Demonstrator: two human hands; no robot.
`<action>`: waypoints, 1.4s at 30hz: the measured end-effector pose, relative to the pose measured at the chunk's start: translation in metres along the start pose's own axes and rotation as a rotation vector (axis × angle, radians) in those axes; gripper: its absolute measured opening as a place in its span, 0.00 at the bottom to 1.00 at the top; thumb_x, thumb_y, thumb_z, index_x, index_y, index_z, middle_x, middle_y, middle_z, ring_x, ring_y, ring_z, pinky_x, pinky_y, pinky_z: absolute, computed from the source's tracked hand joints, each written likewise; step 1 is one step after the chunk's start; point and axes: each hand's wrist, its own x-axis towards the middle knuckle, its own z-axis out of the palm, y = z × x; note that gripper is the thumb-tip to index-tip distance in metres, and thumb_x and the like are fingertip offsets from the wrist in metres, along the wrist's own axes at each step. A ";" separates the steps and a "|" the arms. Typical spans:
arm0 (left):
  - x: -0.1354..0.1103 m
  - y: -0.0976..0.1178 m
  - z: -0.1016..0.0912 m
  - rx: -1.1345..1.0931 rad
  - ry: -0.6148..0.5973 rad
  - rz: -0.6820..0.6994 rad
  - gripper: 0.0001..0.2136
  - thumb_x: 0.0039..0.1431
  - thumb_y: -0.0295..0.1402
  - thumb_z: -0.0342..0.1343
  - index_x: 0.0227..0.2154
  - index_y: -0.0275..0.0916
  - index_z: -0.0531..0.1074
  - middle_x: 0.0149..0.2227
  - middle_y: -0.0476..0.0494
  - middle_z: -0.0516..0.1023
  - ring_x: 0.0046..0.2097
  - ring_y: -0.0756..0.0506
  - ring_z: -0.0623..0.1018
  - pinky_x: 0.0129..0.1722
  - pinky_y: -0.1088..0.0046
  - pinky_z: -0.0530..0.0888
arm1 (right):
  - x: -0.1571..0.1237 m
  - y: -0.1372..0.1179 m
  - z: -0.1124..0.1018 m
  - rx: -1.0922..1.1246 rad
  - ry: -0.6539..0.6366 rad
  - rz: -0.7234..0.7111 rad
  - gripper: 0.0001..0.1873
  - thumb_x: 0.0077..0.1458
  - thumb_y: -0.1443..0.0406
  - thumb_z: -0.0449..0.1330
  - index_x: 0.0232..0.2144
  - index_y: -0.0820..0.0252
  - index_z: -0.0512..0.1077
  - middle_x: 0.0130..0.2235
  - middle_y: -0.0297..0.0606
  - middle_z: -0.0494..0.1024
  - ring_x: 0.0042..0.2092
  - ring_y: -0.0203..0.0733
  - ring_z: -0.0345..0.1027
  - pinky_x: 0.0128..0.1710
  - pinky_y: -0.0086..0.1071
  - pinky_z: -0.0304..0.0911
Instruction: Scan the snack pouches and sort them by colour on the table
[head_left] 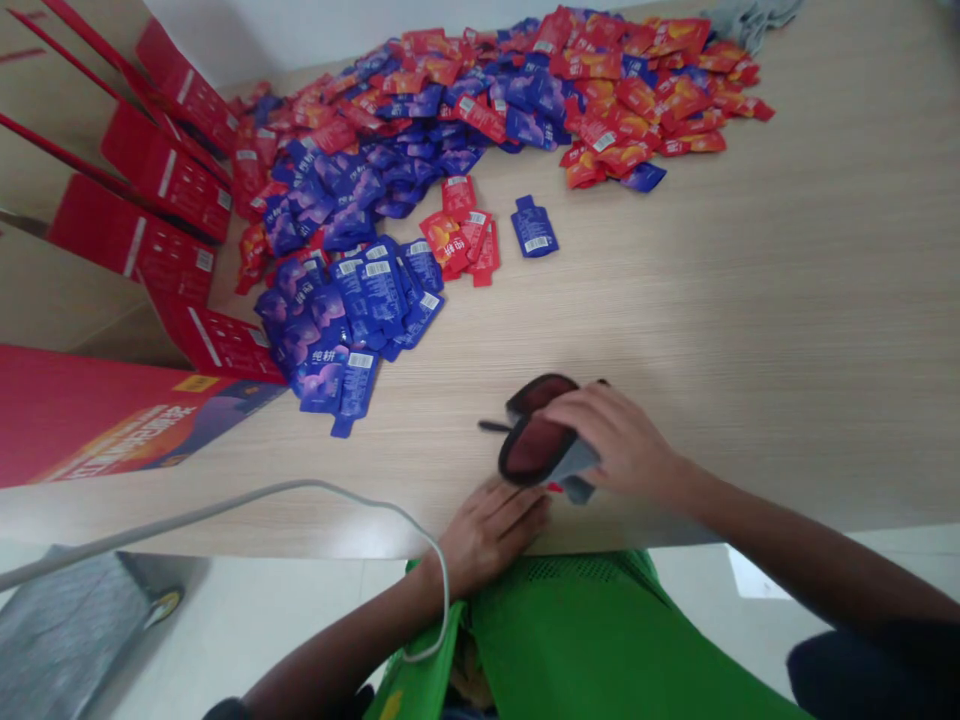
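Note:
A pair of dark-framed sunglasses (534, 447) with reddish lenses is gripped in my right hand (622, 440), just above the table near its front edge. A grey cloth (576, 466) shows beneath that hand, behind the lower lens; whether the fingers pinch it too is unclear. My left hand (499, 530) lies on the table edge with its fingers stretched out to the right, tips close under the sunglasses. Something small and red peeks out beside those fingertips, mostly hidden.
A long heap of red and blue sachets (420, 110) spreads along the back. Stacked blue sachets (379, 290), a few red sachets (480, 240) and one blue sachet (535, 228) lie nearer. Red boxes (165, 180) stand left. A grey cable (300, 485) crosses the front.

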 end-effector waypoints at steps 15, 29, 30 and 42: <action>0.004 0.003 -0.001 0.064 -0.023 -0.006 0.14 0.71 0.28 0.57 0.58 0.36 0.75 0.60 0.39 0.79 0.65 0.42 0.75 0.64 0.64 0.74 | 0.064 0.060 -0.001 -0.241 0.071 0.123 0.26 0.62 0.63 0.61 0.61 0.59 0.68 0.56 0.49 0.77 0.55 0.58 0.68 0.56 0.50 0.64; 0.001 0.005 0.002 0.041 -0.027 -0.038 0.15 0.72 0.27 0.55 0.59 0.37 0.74 0.61 0.39 0.78 0.66 0.44 0.74 0.65 0.66 0.71 | 0.039 0.043 0.037 -0.174 -0.270 -0.068 0.27 0.59 0.61 0.66 0.59 0.62 0.70 0.53 0.47 0.79 0.52 0.55 0.69 0.54 0.46 0.63; 0.002 0.005 0.003 0.044 -0.018 -0.040 0.15 0.72 0.27 0.55 0.58 0.37 0.74 0.60 0.40 0.79 0.66 0.44 0.74 0.65 0.67 0.70 | 0.048 0.053 0.032 -0.203 -0.258 -0.065 0.26 0.59 0.63 0.66 0.59 0.62 0.70 0.53 0.48 0.79 0.53 0.55 0.69 0.55 0.46 0.63; 0.004 0.002 0.002 -0.031 -0.035 -0.094 0.13 0.71 0.28 0.55 0.53 0.45 0.79 0.46 0.44 0.86 0.48 0.43 0.85 0.58 0.61 0.79 | 0.005 -0.014 0.026 -0.071 -0.227 -0.144 0.18 0.65 0.63 0.57 0.56 0.55 0.72 0.50 0.41 0.82 0.48 0.49 0.71 0.51 0.44 0.65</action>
